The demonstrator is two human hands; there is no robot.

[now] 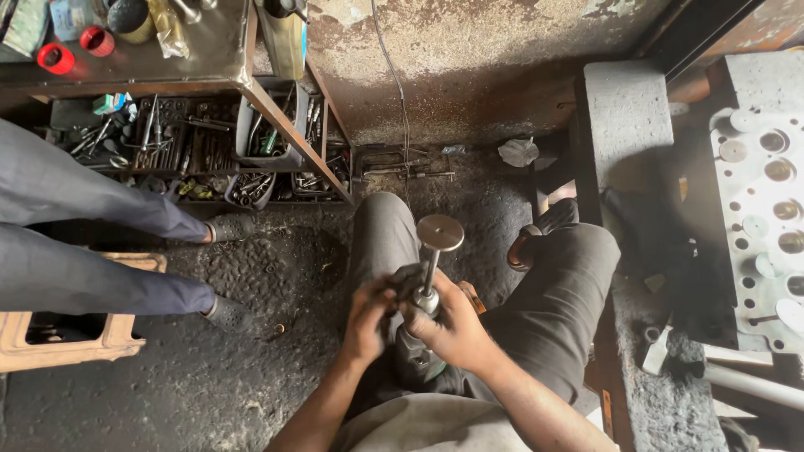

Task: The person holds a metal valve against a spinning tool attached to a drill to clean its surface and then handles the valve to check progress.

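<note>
Steel, bright and round, tops the engine valve (435, 251) that stands head-up between the person's knees, its stem running down into a dark power tool (416, 335) held in the lap. The right hand (452, 328) wraps its fingers closed around the tool's nose just under the stem, while the left hand (367, 318) curls against the tool's near side, fingers shut on its body; what exactly the left fingertips press on is hidden. By the look of it, the valve stem is being seated or tightened in the tool's front end, so the step in hand is fixing the valve to the tool. A sensible next move would call for a firm, straight hold on the stem so the disc does not wobble, and both hands steady on the tool.

Beyond the knees lies a dirty, oil-dark floor (251, 351). To the left, another person's legs (92, 243) in grey trousers stretch across, over a wooden stool (50, 343). Further back stands a metal shelf (260, 100) crammed with wrenches and sockets. On the right, a pale cylinder head (766, 209) with round holes rests on a concrete block (624, 117).
</note>
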